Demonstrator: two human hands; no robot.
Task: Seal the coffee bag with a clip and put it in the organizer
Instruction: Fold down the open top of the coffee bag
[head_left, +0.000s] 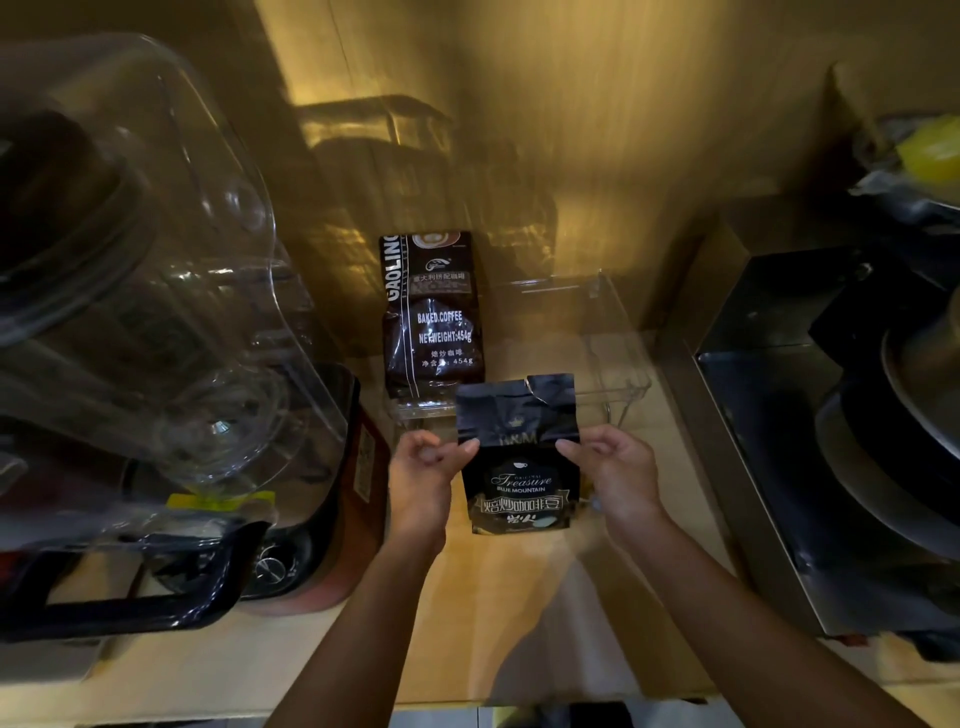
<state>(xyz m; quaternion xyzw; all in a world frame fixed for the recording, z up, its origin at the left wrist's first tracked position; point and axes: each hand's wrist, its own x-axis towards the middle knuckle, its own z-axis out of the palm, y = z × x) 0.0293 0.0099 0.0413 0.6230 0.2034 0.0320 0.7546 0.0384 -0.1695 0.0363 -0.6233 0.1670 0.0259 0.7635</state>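
Currently held: the small black coffee bag is pinched upright between both hands, just above the wooden surface, in front of the clear organizer.
Left hand: fingertips are pressed on the bag's left edge near its neck.
Right hand: fingertips are pressed on the right edge at the same height.
Bag top: it is seen unrolled and torn at one corner; no clip is visible on it, and none can be found anywhere in view.
Risk of spilling: with the top unsealed, beans could be lost if the bag is tilted toward the organizer.
Risk of slipping: only the edges are gripped, so the bag could drop if one pinch is loosened to fetch a clip.
Organizer room: the larger brown coffee bag is stood in the left part; the right part appears free.
Side clearance: the blender crowds the left, and a steel appliance bounds the right.
Open room: bare surface lies below the hands.
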